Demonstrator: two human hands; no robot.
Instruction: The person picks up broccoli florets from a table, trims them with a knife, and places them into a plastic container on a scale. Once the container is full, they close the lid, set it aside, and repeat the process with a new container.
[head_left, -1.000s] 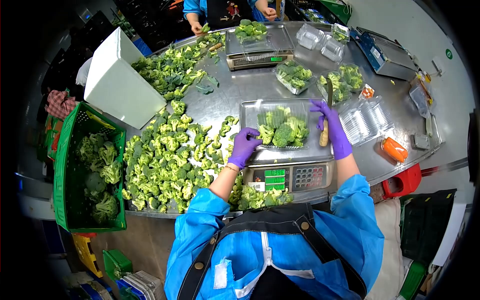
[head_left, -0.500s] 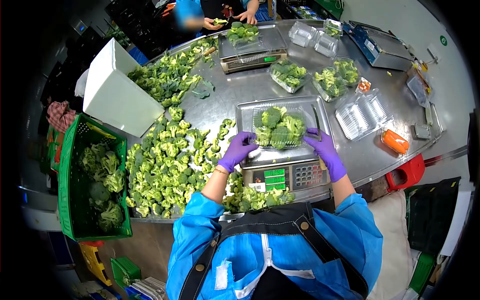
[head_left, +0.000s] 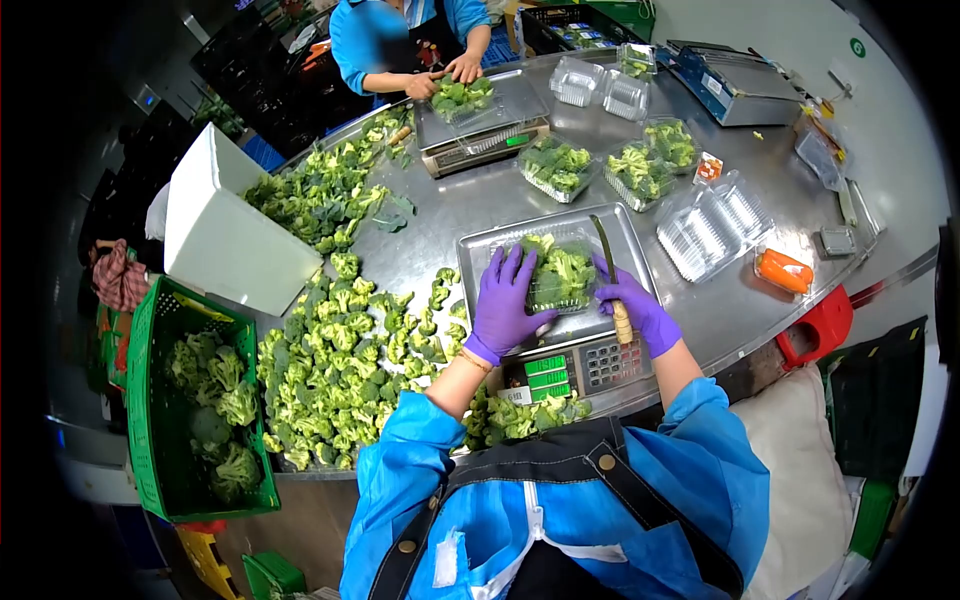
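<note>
Between hands (head_left: 505, 305) (head_left: 632, 303), broccoli box (head_left: 562, 276), right gripping knife (head_left: 603, 243)

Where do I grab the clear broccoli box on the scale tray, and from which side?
Probably by its side walls, from above: the clear box sits flat on the scale tray, heaped with broccoli, so the top gives no hold. The left hand lies against its left wall; the knife lies by the right.

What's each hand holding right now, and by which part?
Right hand grips the knife by its wooden handle, blade pointing away. Left hand lies spread on the broccoli clamshell, at its left side.
</note>
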